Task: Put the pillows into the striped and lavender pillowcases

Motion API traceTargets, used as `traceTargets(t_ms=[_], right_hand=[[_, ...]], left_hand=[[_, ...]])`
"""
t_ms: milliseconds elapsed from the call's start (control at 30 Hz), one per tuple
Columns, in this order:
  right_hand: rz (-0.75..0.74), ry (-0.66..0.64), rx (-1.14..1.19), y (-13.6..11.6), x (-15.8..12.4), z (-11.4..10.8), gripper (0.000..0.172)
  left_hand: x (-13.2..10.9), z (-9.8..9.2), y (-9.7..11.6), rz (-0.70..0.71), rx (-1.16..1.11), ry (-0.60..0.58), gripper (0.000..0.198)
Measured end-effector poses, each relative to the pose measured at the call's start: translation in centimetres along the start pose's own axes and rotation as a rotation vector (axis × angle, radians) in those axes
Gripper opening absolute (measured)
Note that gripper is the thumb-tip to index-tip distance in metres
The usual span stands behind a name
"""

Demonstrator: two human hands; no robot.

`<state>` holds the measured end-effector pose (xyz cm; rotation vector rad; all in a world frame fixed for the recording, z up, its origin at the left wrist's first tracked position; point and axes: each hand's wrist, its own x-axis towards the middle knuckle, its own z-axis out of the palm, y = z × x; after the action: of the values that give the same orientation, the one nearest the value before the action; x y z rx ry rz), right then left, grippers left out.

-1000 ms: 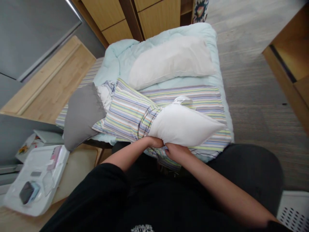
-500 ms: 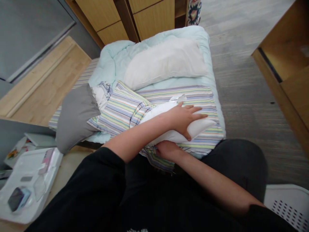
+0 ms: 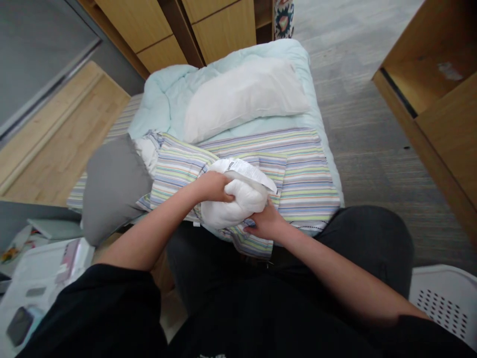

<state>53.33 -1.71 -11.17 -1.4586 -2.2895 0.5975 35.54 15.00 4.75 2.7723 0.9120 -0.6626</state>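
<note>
A white pillow insert [image 3: 234,204] is bunched into a soft lump on the striped bedding, with a printed care label [image 3: 248,174] folded over its top. My left hand [image 3: 212,187] clamps its upper left side, and my right hand [image 3: 265,222] grips its lower right edge. Its far end is squashed in between them. Just left of it lies a pastel-striped pillowcase [image 3: 179,171], bunched up and touching the insert. A matching striped sheet [image 3: 301,174] spreads out to the right, under the insert.
A second white pillow [image 3: 242,97] lies on a pale blue duvet [image 3: 160,109] at the far end of the low bed. A grey cushion [image 3: 114,191] sits at its left side. A white tray with small items [image 3: 44,263] is lower left, and a perforated white basket [image 3: 443,303] is lower right.
My left hand has come back from lying across the insert and now grips its left side. The insert is squeezed shorter and rounder, and its label has flipped into view.
</note>
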Motion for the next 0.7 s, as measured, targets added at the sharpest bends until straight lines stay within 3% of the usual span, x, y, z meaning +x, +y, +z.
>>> traceTargets(t_ms=[100,200,367,500,700], right_hand=[[0.015,-0.013,-0.069,1.0,0.7,-1.7,0.065],[-0.001,-0.079,-0.133,2.3,2.7,-3.8,0.055],[0.06,-0.365,-0.11,2.2,5.7,-6.0,0.044],[-0.17,-0.292,-0.247,-0.6,4.2,-6.6,0.036],[-0.544,-0.205,-0.484,-1.7,1.7,-8.4,0.033]], left_hand=[[-1.1,0.9,-0.5,-0.024,-0.033,0.031,0.042],[-1.3,1.3,-0.8,-0.039,-0.066,0.081,0.042],[-1.6,1.8,-2.0,-0.063,-0.062,0.143,0.046],[-2.7,1.6,-4.2,-0.055,-0.127,0.232,0.044],[-6.3,1.4,-8.4,0.17,-0.315,0.184,0.026]])
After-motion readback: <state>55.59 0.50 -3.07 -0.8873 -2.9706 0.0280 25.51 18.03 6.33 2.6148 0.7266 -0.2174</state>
